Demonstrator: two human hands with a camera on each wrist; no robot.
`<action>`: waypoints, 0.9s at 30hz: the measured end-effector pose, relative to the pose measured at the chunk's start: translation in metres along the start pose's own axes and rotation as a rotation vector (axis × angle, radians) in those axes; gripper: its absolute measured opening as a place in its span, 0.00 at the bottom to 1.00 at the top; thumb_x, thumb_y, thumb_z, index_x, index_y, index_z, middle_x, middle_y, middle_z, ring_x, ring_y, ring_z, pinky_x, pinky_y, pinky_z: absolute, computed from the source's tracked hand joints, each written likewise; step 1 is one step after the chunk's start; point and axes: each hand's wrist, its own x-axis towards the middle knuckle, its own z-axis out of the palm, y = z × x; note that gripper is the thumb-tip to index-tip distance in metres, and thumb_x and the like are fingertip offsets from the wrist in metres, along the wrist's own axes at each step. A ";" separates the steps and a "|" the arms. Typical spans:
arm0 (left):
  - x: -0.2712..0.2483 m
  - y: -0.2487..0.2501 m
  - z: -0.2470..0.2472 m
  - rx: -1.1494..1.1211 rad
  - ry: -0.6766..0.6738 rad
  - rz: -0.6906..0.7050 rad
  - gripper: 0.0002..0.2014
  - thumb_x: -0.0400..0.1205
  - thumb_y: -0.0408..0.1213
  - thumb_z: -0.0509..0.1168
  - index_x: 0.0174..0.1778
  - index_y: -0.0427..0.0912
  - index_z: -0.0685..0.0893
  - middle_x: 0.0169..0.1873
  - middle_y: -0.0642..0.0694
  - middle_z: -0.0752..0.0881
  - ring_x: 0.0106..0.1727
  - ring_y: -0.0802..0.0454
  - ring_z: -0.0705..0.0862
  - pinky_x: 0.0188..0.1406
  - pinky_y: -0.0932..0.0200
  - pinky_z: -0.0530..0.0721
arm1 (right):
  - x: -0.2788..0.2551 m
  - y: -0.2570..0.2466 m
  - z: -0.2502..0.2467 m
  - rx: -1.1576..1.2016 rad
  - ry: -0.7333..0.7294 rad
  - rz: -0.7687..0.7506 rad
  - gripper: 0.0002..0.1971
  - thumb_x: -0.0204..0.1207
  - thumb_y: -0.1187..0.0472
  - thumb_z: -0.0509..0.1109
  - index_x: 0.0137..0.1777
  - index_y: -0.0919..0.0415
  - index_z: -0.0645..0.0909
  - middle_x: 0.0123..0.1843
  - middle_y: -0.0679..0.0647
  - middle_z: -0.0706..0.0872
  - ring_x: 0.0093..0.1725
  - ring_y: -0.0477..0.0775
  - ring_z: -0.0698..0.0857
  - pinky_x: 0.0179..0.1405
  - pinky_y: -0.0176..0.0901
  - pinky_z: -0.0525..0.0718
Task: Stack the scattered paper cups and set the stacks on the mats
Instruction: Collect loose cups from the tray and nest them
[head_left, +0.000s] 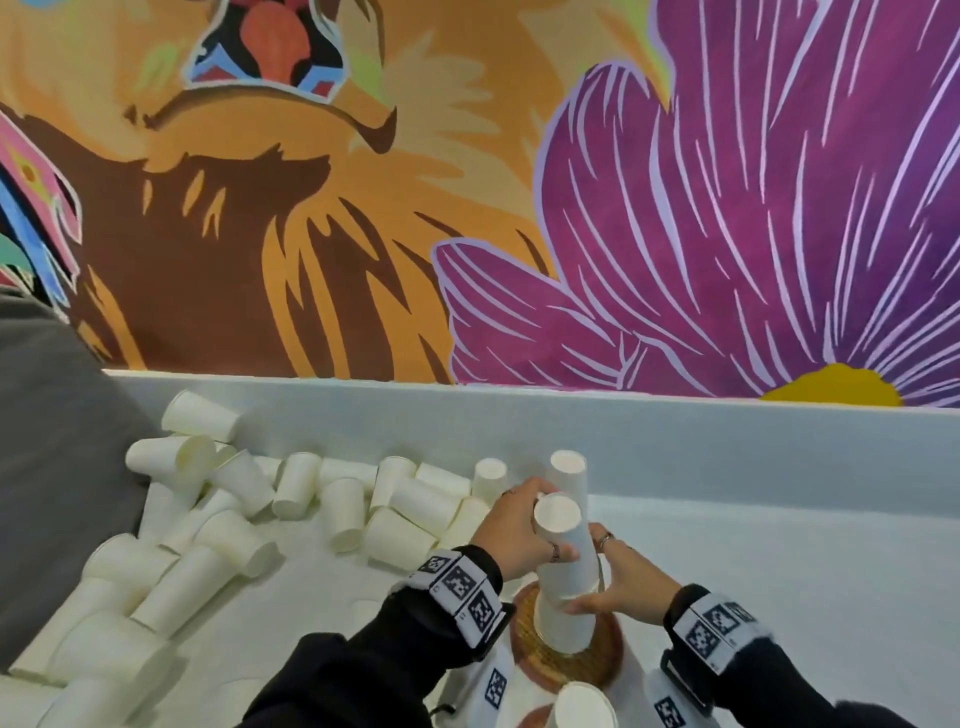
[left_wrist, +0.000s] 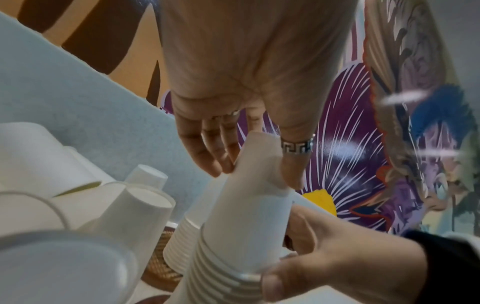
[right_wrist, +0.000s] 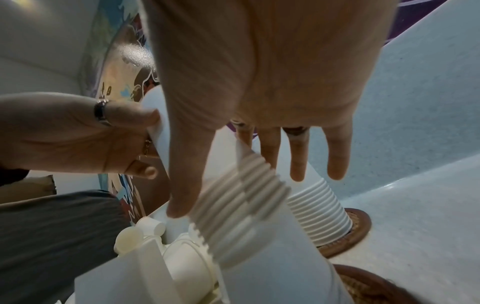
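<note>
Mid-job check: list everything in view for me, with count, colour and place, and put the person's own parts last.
Held cup stack: one, white, upside down, between both hands above the near mat.
Second stack: one, white, upside down, standing just behind the held one; the right wrist view shows it on a mat.
Third stack: one, white, bottom edge of the head view.
Loose cups: many, white, lying scattered left of the hands.
Woven mats: at least two, brown, round, under the stacks.
Counter: one, pale blue-grey.
Mural wall: orange, brown, purple, behind.
Left hand: grip near the held stack's top.
Right hand: fingers around its lower rims.
</note>
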 end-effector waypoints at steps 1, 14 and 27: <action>0.001 -0.002 0.005 0.027 -0.026 -0.008 0.29 0.69 0.36 0.78 0.63 0.47 0.73 0.59 0.47 0.81 0.59 0.49 0.79 0.59 0.54 0.80 | -0.001 0.002 0.000 0.003 -0.008 0.002 0.39 0.61 0.54 0.83 0.69 0.47 0.64 0.64 0.42 0.77 0.62 0.43 0.77 0.52 0.25 0.77; -0.012 -0.011 -0.007 0.237 -0.216 -0.107 0.21 0.85 0.31 0.56 0.76 0.45 0.69 0.69 0.42 0.77 0.70 0.45 0.75 0.67 0.59 0.70 | -0.009 -0.007 -0.005 -0.055 0.053 -0.002 0.32 0.70 0.51 0.76 0.69 0.39 0.62 0.66 0.42 0.77 0.59 0.43 0.79 0.48 0.25 0.76; -0.020 -0.066 -0.124 0.194 0.006 -0.295 0.18 0.83 0.38 0.63 0.70 0.44 0.74 0.64 0.41 0.80 0.65 0.47 0.79 0.58 0.63 0.73 | 0.011 -0.134 0.013 -0.365 0.173 -0.183 0.17 0.80 0.46 0.61 0.66 0.51 0.73 0.61 0.47 0.78 0.56 0.45 0.75 0.49 0.24 0.73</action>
